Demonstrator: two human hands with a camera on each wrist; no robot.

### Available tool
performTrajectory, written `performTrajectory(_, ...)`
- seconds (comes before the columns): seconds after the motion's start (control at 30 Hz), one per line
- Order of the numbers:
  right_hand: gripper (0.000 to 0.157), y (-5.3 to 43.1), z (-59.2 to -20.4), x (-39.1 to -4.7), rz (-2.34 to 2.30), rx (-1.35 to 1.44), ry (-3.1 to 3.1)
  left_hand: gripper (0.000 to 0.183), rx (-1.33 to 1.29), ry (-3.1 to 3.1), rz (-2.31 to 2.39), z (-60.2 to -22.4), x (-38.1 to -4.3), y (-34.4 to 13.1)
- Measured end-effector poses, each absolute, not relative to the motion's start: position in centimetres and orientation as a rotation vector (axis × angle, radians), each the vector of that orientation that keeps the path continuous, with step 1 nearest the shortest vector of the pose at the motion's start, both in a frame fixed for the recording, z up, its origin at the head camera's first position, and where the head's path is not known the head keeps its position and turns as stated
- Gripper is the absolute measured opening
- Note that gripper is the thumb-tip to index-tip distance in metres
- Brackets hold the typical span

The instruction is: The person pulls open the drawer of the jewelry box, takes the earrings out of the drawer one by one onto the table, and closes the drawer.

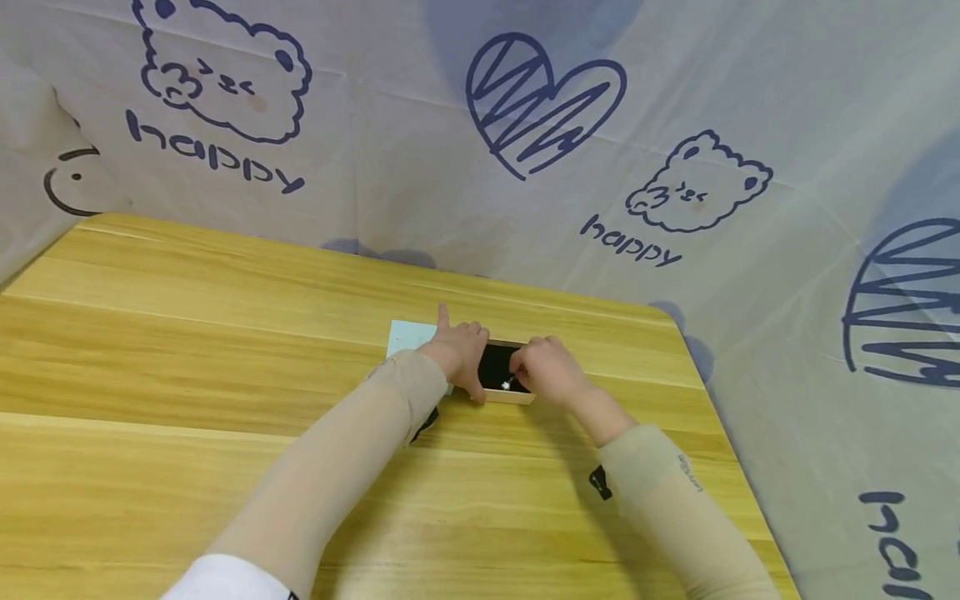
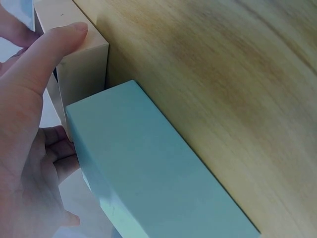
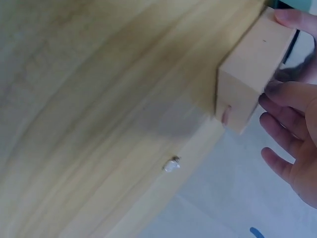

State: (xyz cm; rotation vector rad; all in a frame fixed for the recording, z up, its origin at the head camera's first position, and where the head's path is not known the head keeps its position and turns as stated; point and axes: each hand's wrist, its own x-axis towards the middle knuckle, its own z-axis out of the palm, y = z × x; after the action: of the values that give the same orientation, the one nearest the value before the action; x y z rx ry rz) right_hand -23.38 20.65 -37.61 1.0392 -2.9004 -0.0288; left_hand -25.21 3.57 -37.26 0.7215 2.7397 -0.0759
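A cream, open-topped box [image 1: 510, 397] with a black inside sits on the table; its long side wall [image 3: 257, 49] shows in the right wrist view. My left hand [image 1: 461, 350] grips the box's left end, thumb on the near wall, other fingers toward the far side. Over the right end, my right hand [image 1: 551, 371] reaches in with bent fingers, its fingertips close to a small white flower-shaped piece [image 1: 506, 385] against the black. I cannot tell whether they pinch it. A light blue box [image 2: 148, 158] lies directly left of the cream one, partly under my left hand.
A small shiny piece [image 3: 172, 163] lies on the wooden table [image 1: 187, 358] near its far edge, to the right of the cream box. A white cloth with drawn bears and hearts [image 1: 540, 100] hangs behind the table and along its right side.
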Motion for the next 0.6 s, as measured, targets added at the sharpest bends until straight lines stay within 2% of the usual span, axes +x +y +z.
performTrajectory(0.6, 0.008, 21.9, -34.6, -23.0, 0.098, 0.975, -2.881, 0.099, 0.733, 2.737, -0.114, -37.6, -25.4, 3.6)
